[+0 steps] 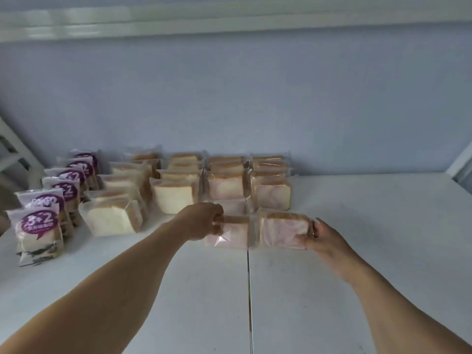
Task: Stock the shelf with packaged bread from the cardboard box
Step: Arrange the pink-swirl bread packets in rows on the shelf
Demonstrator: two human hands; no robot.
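Two clear packs of pinkish sliced bread sit side by side at the front of the rows on the white shelf (357,251). My left hand (204,221) grips the left pack (232,233) at its upper left edge. My right hand (320,238) holds the right pack (279,229) at its right end, fingers curled round it. Behind them stand rows of packaged bread: pinkish packs (272,196), pale sliced loaves (173,198), and a larger pale pack (112,221). The cardboard box is out of view.
Along the left edge runs a row of purple-labelled "3+2" packs (38,231). A seam (248,290) splits the shelf board in the middle. The back wall (255,98) rises behind the rows, with an upper shelf (229,24) overhead. A white upright (459,162) stands at the right.
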